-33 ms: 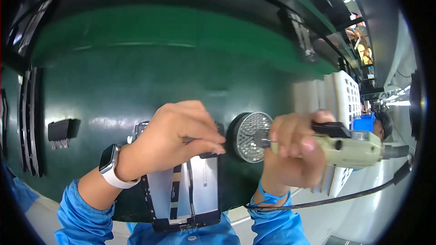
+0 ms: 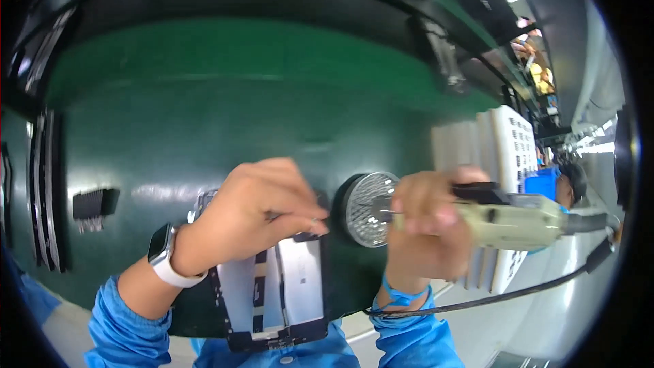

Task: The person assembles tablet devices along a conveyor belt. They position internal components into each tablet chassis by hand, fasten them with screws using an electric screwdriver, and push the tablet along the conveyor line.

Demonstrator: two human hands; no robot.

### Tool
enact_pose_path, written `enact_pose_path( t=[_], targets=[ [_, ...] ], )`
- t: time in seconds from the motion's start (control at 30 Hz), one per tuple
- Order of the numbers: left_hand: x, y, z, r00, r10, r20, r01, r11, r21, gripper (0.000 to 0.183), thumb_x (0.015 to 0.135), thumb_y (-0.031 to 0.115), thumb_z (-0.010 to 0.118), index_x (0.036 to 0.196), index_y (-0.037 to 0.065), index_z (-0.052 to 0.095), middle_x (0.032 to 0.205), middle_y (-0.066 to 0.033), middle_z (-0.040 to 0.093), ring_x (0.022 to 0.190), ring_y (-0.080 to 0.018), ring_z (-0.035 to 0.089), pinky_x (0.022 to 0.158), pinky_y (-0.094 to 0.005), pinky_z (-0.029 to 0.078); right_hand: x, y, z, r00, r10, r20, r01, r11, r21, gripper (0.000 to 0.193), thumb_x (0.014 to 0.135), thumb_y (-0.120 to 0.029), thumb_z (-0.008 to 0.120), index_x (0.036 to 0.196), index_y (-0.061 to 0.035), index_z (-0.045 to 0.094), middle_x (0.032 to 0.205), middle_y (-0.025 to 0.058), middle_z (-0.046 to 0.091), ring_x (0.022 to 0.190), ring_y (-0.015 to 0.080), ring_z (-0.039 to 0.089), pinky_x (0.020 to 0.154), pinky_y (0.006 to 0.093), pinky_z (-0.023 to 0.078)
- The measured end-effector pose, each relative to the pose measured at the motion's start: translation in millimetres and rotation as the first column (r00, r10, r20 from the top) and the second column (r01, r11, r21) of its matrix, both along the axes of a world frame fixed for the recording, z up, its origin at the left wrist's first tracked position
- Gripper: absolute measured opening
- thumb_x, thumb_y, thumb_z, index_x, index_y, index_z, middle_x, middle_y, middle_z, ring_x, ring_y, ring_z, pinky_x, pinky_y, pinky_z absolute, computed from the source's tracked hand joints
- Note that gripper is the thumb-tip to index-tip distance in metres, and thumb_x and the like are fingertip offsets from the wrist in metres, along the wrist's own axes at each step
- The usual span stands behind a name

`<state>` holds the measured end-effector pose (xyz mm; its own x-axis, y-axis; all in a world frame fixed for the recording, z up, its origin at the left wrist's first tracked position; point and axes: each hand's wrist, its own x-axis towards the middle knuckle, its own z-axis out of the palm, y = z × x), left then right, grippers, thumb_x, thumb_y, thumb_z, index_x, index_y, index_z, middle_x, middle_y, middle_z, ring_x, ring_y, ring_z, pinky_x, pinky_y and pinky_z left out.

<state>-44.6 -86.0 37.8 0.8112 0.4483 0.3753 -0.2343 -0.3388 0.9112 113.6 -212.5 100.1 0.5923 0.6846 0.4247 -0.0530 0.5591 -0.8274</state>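
My right hand [image 2: 432, 221], blurred by motion, wraps round a cream-coloured electric screwdriver [image 2: 521, 225] with a black lever. Its tip points left, over a round dish [image 2: 371, 211] full of small shiny pieces, likely screws; whether it touches them I cannot tell. My left hand [image 2: 262, 201] is closed in a pinch above the upper part of an opened tablet [image 2: 303, 283]. What the pinch holds, if anything, is too small to make out. Inside the tablet's black frame show pale panels and dark strips; the left hand hides much of its upper end.
A small stack of black parts [image 2: 88, 206] lies on the green table at left, near long dark strips [image 2: 46, 191]. White foam trays [image 2: 507, 157] stand upright at right, with a blue bin [image 2: 541, 182] behind. The screwdriver's cable [image 2: 504, 298] loops past my right wrist.
The whole view has shifted slightly. My right hand and the screwdriver have moved a little left toward the dish. The left hand stays pinched above the tablet.
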Motion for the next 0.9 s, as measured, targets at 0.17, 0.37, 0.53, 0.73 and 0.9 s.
enact_pose_path(
  t=[0.17, 0.37, 0.53, 0.73, 0.9],
  targets=[
    [3.6, -8.6, 14.2, 0.996, 0.054, -0.077, -0.043, 0.989, 0.143, 0.007, 0.075, 0.009, 0.078, 0.08, 0.004, 0.077, 0.078, -0.0084, 0.072, 0.07, -0.0236, 0.064, 0.065, -0.0343, 0.05, 24.5, -6.5, -22.8, 0.939, -0.095, 0.332, 0.176, 0.959, -0.224, 0.029, 0.08, 0.004, 0.066, 0.108, 0.0045, 0.06, 0.077, 0.0075, 0.063, 0.067, 0.012, 0.06, 0.059, 0.0248, 0.049],
    [-4.5, -34.5, 90.4, 0.982, 0.183, 0.052, -0.189, 0.896, 0.401, 0.021, 0.069, -0.004, 0.073, 0.09, -0.002, 0.071, 0.081, -0.0122, 0.067, 0.07, -0.0268, 0.061, 0.063, -0.0343, 0.049, 48.8, 11.2, -47.3, 0.92, -0.185, 0.345, 0.229, 0.969, -0.092, 0.022, 0.081, -0.001, 0.066, 0.103, -0.0008, 0.065, 0.086, 0.0083, 0.062, 0.077, 0.0127, 0.06, 0.068, 0.0291, 0.049],
    [75.0, -104.4, 225.1, 0.941, -0.298, 0.159, 0.052, 0.593, 0.804, 0.023, 0.071, -0.006, 0.075, 0.093, -0.006, 0.068, 0.081, -0.0152, 0.066, 0.072, -0.0297, 0.063, 0.059, -0.0367, 0.051, 66.6, -6.4, -10.8, 0.908, -0.198, 0.37, 0.232, 0.972, -0.049, 0.019, 0.077, -0.004, 0.067, 0.096, 0.0001, 0.065, 0.064, 0.0119, 0.058, 0.056, 0.0185, 0.06, 0.055, 0.0314, 0.047],
    [253.4, -149.0, 266.6, 0.898, -0.391, 0.2, -0.128, 0.203, 0.971, 0.02, 0.066, 0.009, 0.068, 0.086, 0.006, 0.068, 0.074, -0.0021, 0.058, 0.071, -0.022, 0.056, 0.059, -0.0362, 0.047, 64.0, 2.7, -31.7, 0.854, 0.297, -0.427, -0.269, 0.955, 0.126, 0.006, 0.089, -0.001, 0.062, 0.084, -0.0025, 0.061, 0.08, 0.0057, 0.065, 0.069, 0.0192, 0.066, 0.059, 0.0308, 0.051],
    [322.7, -166.2, 250.7, 0.973, -0.231, 0.002, 0.045, 0.198, 0.979, 0.019, 0.077, 0.008, 0.072, 0.096, 0.004, 0.07, 0.089, -0.0067, 0.065, 0.088, -0.0265, 0.061, 0.076, -0.0373, 0.053, 74.2, 18.7, -47.0, 0.922, -0.316, 0.222, 0.289, 0.946, 0.148, 0.01, 0.079, -0.009, 0.068, 0.084, -0.0003, 0.066, 0.073, 0.0204, 0.066, 0.068, 0.0386, 0.066, 0.06, 0.0401, 0.052]
  ],
)
